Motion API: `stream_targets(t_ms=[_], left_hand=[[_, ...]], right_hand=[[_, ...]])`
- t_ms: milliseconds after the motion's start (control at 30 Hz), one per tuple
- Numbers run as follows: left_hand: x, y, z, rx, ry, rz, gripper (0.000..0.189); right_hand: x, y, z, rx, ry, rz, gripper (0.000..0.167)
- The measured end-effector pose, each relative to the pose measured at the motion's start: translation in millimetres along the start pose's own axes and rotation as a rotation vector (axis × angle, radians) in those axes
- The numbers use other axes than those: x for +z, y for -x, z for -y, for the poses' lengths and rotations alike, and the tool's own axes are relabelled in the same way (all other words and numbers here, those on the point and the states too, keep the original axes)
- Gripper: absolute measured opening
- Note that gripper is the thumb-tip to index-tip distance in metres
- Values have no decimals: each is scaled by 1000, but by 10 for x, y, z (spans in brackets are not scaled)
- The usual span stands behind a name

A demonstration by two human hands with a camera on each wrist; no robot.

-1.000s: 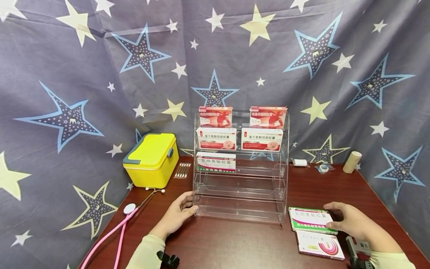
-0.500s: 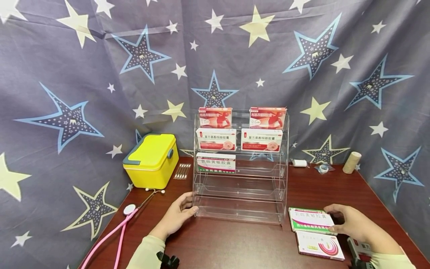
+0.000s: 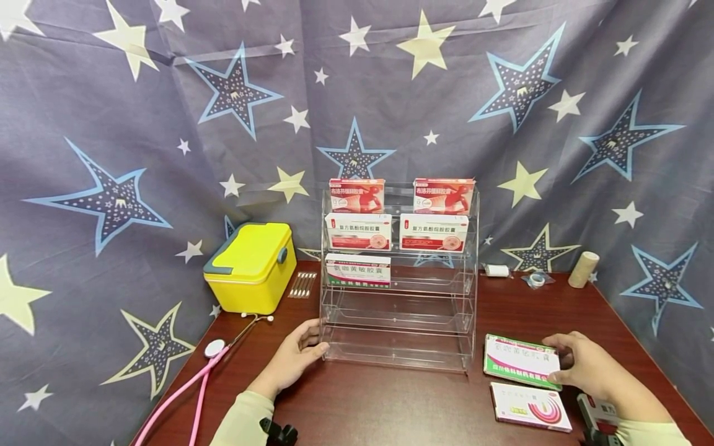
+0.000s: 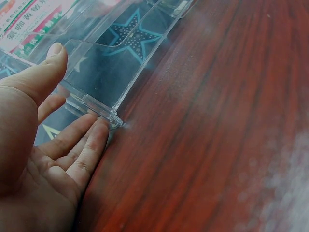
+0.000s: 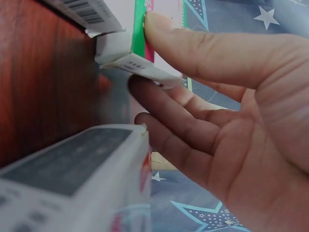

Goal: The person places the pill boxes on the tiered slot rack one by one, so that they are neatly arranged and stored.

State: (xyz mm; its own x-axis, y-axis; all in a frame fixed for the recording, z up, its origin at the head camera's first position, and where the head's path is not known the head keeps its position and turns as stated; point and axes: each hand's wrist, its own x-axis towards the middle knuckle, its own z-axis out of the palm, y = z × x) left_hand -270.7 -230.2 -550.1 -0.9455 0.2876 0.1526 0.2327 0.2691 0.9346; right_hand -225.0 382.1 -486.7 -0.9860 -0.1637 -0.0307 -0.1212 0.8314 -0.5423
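My right hand (image 3: 586, 365) holds the right end of a white medicine box (image 3: 521, 360) with green and magenta bands. In the right wrist view, the thumb lies on the face of the box and fingers are at its end and underside. Just below it in the head view, a white box with pink arcs (image 3: 530, 406) lies flat. At the lower left corner of a clear acrylic tiered rack (image 3: 396, 356), my left hand (image 3: 294, 356) touches the side, its fingertips at the corner and its thumb extended in the left wrist view.
The rack's upper tiers carry red boxes (image 3: 357, 197), red-and-white boxes (image 3: 434, 233) and one green-and-magenta box (image 3: 358, 271). Left stand a yellow case (image 3: 248, 266) and a pink stethoscope (image 3: 184, 387). A grey-and-red box (image 3: 598, 412) lies beside the right wrist. Rolls (image 3: 584, 269) stand behind.
My right hand has shifted slightly right, and the green-and-magenta box with it, its left end now a little higher and further right. The left hand stays at the rack.
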Motion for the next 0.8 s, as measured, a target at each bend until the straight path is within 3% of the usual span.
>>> stream_targets(t_ms=[133, 300, 400, 800], left_hand=[[0, 1, -10, 1, -7, 2, 56], [0, 1, -18, 14, -12, 2, 55], [1, 3, -20, 10, -10, 0, 55], [10, 6, -35, 11, -8, -2, 55]], right_hand=[[-13, 38, 1, -35, 42, -58, 57], [-17, 71, 6, -80, 108, -178, 29], [-27, 69, 18, -62, 138, -224, 17], [-61, 108, 50, -69, 133, -335, 12]])
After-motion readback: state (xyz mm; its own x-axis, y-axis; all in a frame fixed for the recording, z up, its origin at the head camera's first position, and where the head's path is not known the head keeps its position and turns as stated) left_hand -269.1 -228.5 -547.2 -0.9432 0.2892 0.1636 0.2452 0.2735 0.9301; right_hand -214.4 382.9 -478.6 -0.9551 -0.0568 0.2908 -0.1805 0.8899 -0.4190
